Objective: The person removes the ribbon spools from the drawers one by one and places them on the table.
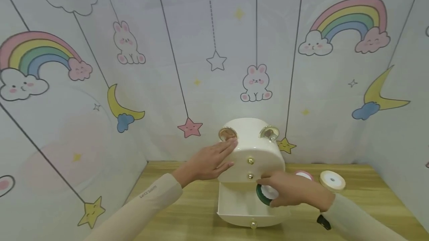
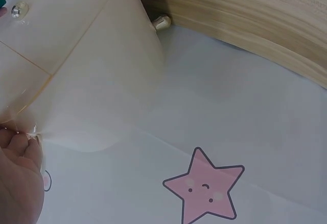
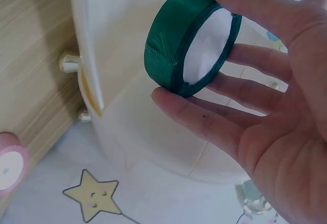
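A cream storage box [image 1: 249,133] with round gold ears stands against the backdrop, its bottom drawer [image 1: 232,202] pulled out. My left hand [image 1: 209,161] rests on the upper left of the box beside the gold ear [image 1: 225,132], fingers extended in the head view. Between thumb and fingers, my right hand [image 1: 291,189] grips a roll of green ribbon [image 3: 171,32] by its edges, tilted, over the right part of the drawer. The ribbon's white core [image 3: 209,45] faces the palm.
On the wooden table [image 1: 368,200], a pink ribbon roll [image 1: 305,174] and a cream ribbon roll [image 1: 332,181] lie to the right of the box. Two shut drawers with gold knobs [image 1: 250,161] sit above the open one. A printed cloth backdrop [image 1: 187,47] surrounds the table.
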`<action>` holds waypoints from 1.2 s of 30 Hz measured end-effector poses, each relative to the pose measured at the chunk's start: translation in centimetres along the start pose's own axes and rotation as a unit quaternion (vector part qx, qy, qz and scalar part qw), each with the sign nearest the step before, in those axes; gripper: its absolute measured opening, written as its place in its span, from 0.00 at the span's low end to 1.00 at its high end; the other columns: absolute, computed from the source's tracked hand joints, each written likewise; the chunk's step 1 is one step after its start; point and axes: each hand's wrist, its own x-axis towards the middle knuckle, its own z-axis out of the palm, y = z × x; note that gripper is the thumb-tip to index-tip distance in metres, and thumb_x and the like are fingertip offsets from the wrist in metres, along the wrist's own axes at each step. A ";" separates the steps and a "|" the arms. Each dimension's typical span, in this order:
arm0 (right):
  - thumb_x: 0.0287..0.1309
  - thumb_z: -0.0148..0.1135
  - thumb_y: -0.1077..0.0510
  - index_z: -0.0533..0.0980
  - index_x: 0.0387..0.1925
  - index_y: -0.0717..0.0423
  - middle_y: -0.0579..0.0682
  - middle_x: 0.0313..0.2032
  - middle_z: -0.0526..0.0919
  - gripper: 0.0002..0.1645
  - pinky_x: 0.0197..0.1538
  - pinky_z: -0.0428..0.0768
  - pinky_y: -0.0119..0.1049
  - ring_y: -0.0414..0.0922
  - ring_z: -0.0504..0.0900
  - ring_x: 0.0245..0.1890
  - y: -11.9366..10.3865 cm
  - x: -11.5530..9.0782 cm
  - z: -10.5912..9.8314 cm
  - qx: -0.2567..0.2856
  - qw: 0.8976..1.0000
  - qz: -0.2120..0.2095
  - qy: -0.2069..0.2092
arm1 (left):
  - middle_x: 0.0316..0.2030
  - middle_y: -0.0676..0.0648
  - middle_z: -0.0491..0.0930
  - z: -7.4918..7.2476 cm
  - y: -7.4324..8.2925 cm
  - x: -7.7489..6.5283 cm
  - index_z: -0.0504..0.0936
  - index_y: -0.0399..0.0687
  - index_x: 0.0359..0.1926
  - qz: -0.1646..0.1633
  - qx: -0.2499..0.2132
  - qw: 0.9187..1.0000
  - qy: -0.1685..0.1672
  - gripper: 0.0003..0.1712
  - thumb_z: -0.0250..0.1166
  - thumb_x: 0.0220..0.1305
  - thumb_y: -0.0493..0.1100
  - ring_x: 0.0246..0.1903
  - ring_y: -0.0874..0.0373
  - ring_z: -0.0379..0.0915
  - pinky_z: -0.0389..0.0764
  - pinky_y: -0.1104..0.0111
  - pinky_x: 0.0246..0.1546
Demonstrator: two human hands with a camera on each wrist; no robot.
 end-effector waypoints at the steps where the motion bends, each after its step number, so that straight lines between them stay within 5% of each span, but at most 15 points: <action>1: 0.48 0.83 0.51 0.81 0.62 0.59 0.52 0.53 0.85 0.39 0.50 0.86 0.39 0.45 0.85 0.49 0.2 -0.2 0.0 0.000 1.000 0.004 0.002 | 0.85 0.44 0.50 0.0 0.0 0.0 0.49 0.44 0.85 0.000 0.000 1.000 0.001 0.40 0.45 0.84 0.59 0.83 0.50 0.54 0.67 0.57 0.79; 13: 0.51 0.83 0.48 0.80 0.64 0.60 0.57 0.61 0.85 0.41 0.55 0.87 0.50 0.55 0.87 0.55 2.2 -3.2 -0.3 0.062 0.995 0.079 0.013 | 0.85 0.45 0.50 0.2 -0.1 0.0 0.48 0.45 0.85 -0.003 0.004 1.000 -0.003 0.40 0.45 0.84 0.59 0.83 0.51 0.53 0.66 0.57 0.79; 22: 0.49 0.83 0.45 0.82 0.62 0.57 0.50 0.57 0.88 0.40 0.45 0.85 0.37 0.42 0.86 0.48 4.6 -5.8 -0.2 0.067 0.991 0.100 0.066 | 0.84 0.44 0.52 0.1 0.0 -0.1 0.50 0.44 0.85 0.004 0.013 1.000 0.008 0.40 0.45 0.84 0.59 0.82 0.50 0.56 0.68 0.57 0.78; 30: 0.48 0.84 0.45 0.83 0.59 0.58 0.51 0.52 0.88 0.38 0.39 0.79 0.32 0.38 0.81 0.43 6.9 -7.9 0.4 0.083 0.985 0.133 0.072 | 0.84 0.43 0.52 0.1 0.0 -0.2 0.50 0.43 0.85 0.005 0.010 1.000 0.004 0.40 0.45 0.84 0.58 0.82 0.50 0.54 0.67 0.57 0.78; 36: 0.44 0.86 0.47 0.83 0.58 0.63 0.58 0.53 0.86 0.41 0.39 0.79 0.33 0.45 0.82 0.44 8.1 -9.4 1.5 0.076 0.977 0.183 0.081 | 0.84 0.43 0.52 0.1 -0.1 -0.2 0.50 0.43 0.84 0.012 0.010 1.000 0.010 0.40 0.46 0.84 0.58 0.82 0.49 0.55 0.68 0.57 0.78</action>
